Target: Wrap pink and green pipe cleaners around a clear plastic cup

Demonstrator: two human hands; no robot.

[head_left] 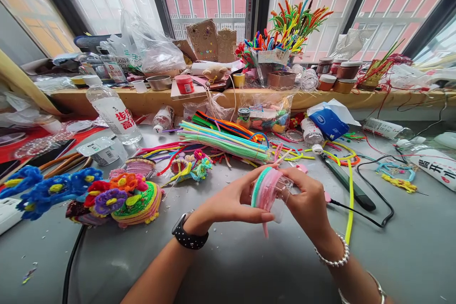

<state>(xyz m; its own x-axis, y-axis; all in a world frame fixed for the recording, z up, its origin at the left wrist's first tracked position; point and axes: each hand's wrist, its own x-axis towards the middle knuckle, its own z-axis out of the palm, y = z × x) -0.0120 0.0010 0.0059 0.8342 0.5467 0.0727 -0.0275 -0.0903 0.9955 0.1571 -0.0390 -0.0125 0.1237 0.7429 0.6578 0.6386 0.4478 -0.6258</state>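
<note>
My left hand grips a small clear plastic cup with its thumb along the near side. Pink pipe cleaner and a mint-green band are wound around the cup, and a pink end hangs below. My right hand is closed at the cup's clear right end, its fingertips partly hidden behind it. Beyond my hands lies a bundle of pastel pipe cleaners. To the left sit a green and yellow pipe-cleaner piece and blue pipe-cleaner flowers.
A water bottle stands at the back left. On the right lie a black utility knife, a black cable, a yellow pipe cleaner and a bottle. The wooden sill behind holds jars, bags and more pipe cleaners.
</note>
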